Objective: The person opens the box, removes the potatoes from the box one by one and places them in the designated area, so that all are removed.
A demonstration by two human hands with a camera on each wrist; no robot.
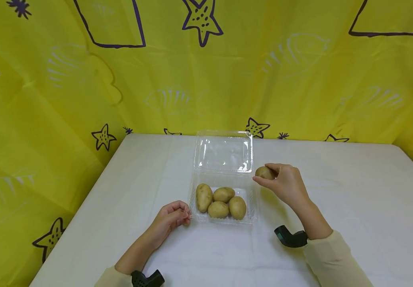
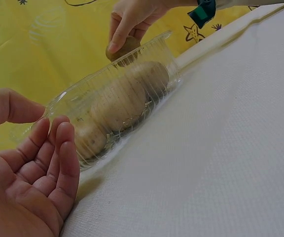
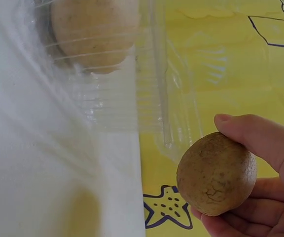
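Observation:
A clear plastic clamshell container lies on the table with its lid swung back. Several potatoes sit in its base. My left hand pinches the left front corner of the rim between thumb and fingers, as the left wrist view shows up close. Between the thumb and fingers of my right hand is another potato, held above the table near the container's right back side. The right wrist view shows this potato as round and brown, with fine cracks in its skin.
A white cloth covers the table. Behind and to the left hangs a yellow curtain printed with starfish and fish bones. Black devices are worn at both wrists.

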